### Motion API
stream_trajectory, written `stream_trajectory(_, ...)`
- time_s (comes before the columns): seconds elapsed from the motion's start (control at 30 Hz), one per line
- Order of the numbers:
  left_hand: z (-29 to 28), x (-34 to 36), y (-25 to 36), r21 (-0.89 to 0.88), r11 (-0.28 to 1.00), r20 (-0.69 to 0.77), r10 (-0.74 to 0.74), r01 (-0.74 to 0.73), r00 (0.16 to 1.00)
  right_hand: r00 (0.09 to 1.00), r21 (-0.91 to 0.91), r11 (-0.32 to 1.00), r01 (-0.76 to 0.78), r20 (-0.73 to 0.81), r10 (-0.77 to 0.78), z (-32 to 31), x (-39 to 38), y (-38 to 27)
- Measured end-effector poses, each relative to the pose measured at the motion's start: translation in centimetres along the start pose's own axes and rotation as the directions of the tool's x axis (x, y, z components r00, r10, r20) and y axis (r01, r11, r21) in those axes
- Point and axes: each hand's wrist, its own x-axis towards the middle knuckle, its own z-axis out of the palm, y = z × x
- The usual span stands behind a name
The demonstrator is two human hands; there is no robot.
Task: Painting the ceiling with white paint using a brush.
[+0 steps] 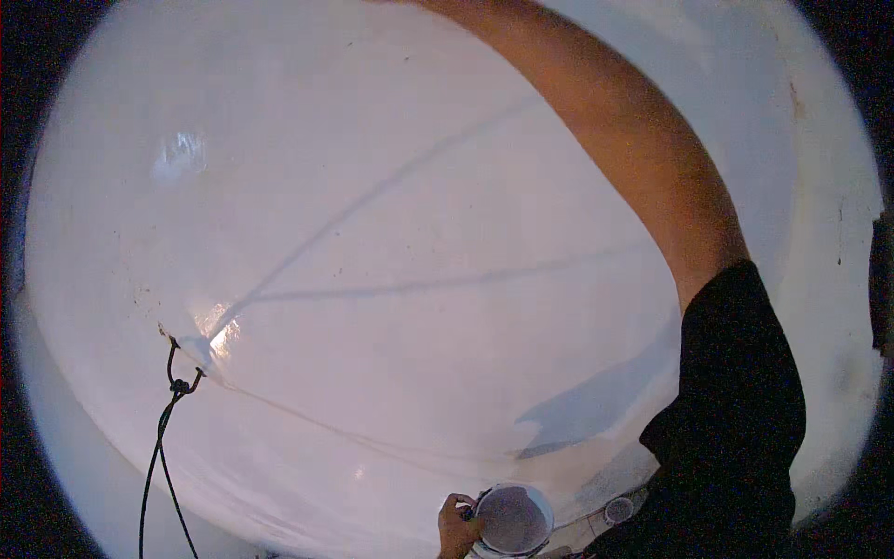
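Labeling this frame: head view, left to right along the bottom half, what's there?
Black cable hanging from a hook → left hand gripping a round white bucket → small round container → black sleeve of the raised right arm.

Bright, washed-out white wall (pixel 391 233) with glare patches, soft shadows, dark fisheye-bent rim.
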Motion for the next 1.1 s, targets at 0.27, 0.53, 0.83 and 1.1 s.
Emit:
stream_trajectory(0.27, -0.8, -1.6, 2.0, -0.158, 0.983, 0.047, -0.089, 0.095, 0.995, 0.925, -0.031, 0.976, -0.215, 0.314, 0.214, -6.3, -16.5, -21.1)
stream_trajectory(0.53, -1.3, -2.5, 1.8, -0.077, 0.996, 0.005, -0.049, 0.049, 0.999, 0.917, 0.031, 0.980, -0.198, 0.358, 0.174, -9.4, -14.2, -19.6)
stream_trajectory(0.83, 0.9, -3.1, 0.0, -0.267, 0.954, 0.021, -0.132, 0.133, 0.991, 0.883, 0.090, 0.951, -0.295, 0.407, 0.235, -9.2, -21.1, -20.5)
stream_trajectory(1.1, -0.1, -3.7, 1.1, -0.238, 0.961, 0.007, -0.145, 0.142, 0.989, 0.550, 0.419, 0.476, -0.773, 0.816, 0.176, -14.3, -25.1, -32.5)
